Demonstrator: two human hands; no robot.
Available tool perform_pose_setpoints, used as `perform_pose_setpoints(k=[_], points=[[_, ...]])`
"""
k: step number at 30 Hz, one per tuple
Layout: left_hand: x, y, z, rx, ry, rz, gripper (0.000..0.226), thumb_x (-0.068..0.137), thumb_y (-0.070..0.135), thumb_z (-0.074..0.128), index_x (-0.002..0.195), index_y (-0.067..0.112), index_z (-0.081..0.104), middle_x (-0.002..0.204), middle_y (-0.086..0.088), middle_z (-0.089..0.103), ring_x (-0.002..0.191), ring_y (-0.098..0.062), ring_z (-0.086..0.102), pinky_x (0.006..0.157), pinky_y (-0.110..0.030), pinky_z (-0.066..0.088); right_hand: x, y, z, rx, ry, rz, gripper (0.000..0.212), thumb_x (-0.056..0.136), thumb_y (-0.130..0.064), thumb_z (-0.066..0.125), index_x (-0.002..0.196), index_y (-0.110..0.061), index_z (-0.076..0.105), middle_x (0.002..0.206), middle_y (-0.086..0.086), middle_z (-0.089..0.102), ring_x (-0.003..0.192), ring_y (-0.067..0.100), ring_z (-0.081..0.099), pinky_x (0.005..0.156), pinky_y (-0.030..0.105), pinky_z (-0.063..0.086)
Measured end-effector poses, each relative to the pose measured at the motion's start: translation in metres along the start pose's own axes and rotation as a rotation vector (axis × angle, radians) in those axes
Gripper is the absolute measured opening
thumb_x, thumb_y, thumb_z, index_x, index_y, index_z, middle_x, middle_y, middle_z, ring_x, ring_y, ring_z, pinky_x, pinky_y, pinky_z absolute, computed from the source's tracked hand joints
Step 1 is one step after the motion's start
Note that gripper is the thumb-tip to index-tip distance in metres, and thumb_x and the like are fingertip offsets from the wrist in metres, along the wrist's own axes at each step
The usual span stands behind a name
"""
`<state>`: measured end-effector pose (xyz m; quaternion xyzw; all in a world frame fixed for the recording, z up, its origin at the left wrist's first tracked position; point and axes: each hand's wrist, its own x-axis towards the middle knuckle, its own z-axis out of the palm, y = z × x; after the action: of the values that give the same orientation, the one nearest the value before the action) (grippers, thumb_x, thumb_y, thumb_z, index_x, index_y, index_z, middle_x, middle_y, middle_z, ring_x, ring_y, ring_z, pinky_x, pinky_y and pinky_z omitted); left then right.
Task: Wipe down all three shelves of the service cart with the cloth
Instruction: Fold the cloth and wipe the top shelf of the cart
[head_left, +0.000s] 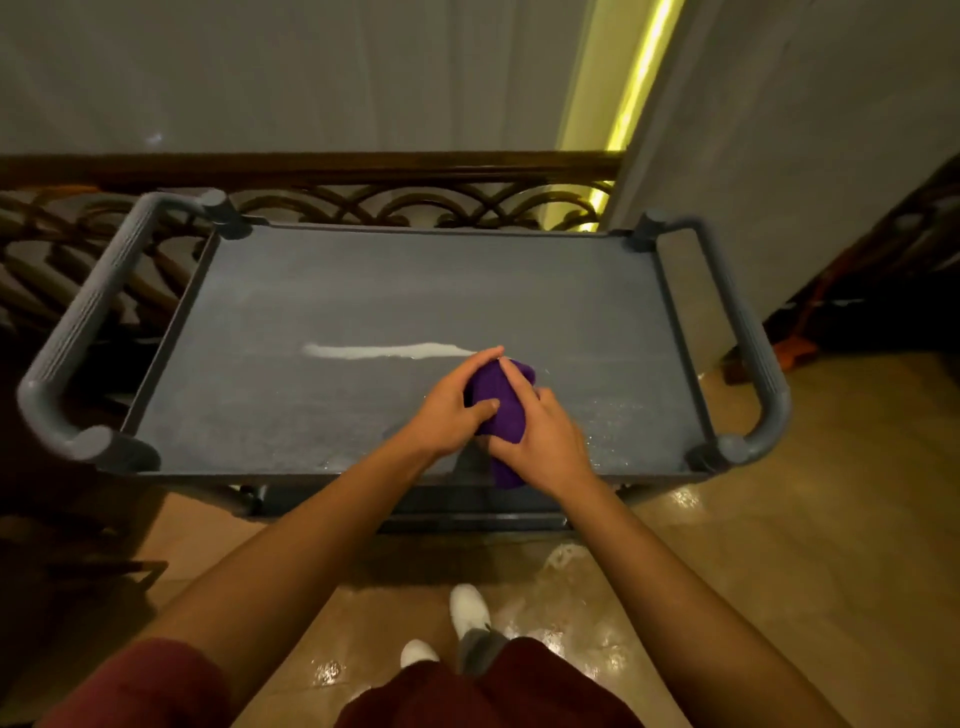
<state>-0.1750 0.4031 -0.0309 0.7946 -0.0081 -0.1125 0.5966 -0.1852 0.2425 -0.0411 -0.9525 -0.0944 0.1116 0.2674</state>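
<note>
Both hands, left (453, 410) and right (540, 436), close their fingers around the bunched cloth (500, 410) over the near right of the cart's top shelf (363, 291).

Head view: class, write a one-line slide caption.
Both hands bunch a purple cloth over the grey cart's top shelf.

The service cart (415, 291) stands before a railing (363, 171), a handle (83, 322) at each end. The cloth (498, 405) sits between both hands over its top shelf's near right part.
</note>
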Motion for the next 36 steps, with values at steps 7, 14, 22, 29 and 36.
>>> perform_pose_setpoints(k=[7,14,22,29,36], points=[[0.016,-0.030,-0.012,0.128,0.229,-0.083,0.062,0.093,0.025,0.068,0.148,0.030,0.041,0.128,0.001,0.052,0.108,-0.014,0.058,0.099,-0.039,0.053,0.053,0.038,-0.016,0.076,0.158,0.099,0.074,0.086,-0.040,0.070,0.151,-0.038,0.034,0.133,0.009,0.058,0.116,0.031,0.060,0.091,0.036,0.050],[-0.013,-0.092,-0.111,0.757,0.408,-0.189,0.071,0.090,0.044,0.068,0.150,0.029,0.035,0.156,-0.011,0.037,0.139,-0.035,0.039,0.113,-0.056,0.036,0.108,0.101,-0.014,-0.177,0.231,0.311,0.082,0.086,-0.052,0.065,0.155,-0.029,0.026,0.155,0.018,0.036,0.143,0.042,0.032,0.114,0.056,0.029],[-0.052,-0.155,-0.195,0.975,0.203,-0.516,0.128,0.064,0.097,0.037,0.160,0.021,-0.001,0.168,-0.013,-0.004,0.154,-0.036,-0.006,0.119,-0.063,0.003,0.110,0.117,0.019,-0.137,0.266,0.222,0.077,0.088,-0.039,0.065,0.154,-0.031,0.026,0.160,0.015,0.030,0.145,0.039,0.033,0.114,0.056,0.036],[-0.058,-0.171,-0.199,1.037,0.100,-0.535,0.124,0.065,0.100,0.013,0.158,0.022,-0.012,0.164,-0.016,-0.021,0.150,-0.040,-0.021,0.118,-0.067,-0.004,0.140,0.025,0.081,0.093,0.398,0.327,0.066,0.091,-0.014,0.062,0.151,-0.028,0.040,0.155,0.005,0.043,0.137,0.036,0.046,0.104,0.054,0.047],[-0.055,-0.157,-0.218,1.041,0.068,-0.471,0.127,0.065,0.097,0.035,0.160,0.020,0.001,0.168,-0.014,0.000,0.153,-0.039,0.004,0.121,-0.062,0.015,0.153,-0.014,0.101,0.228,0.378,0.224,0.066,0.084,-0.001,0.060,0.146,-0.023,0.050,0.153,0.010,0.047,0.137,0.034,0.048,0.112,0.044,0.040]])
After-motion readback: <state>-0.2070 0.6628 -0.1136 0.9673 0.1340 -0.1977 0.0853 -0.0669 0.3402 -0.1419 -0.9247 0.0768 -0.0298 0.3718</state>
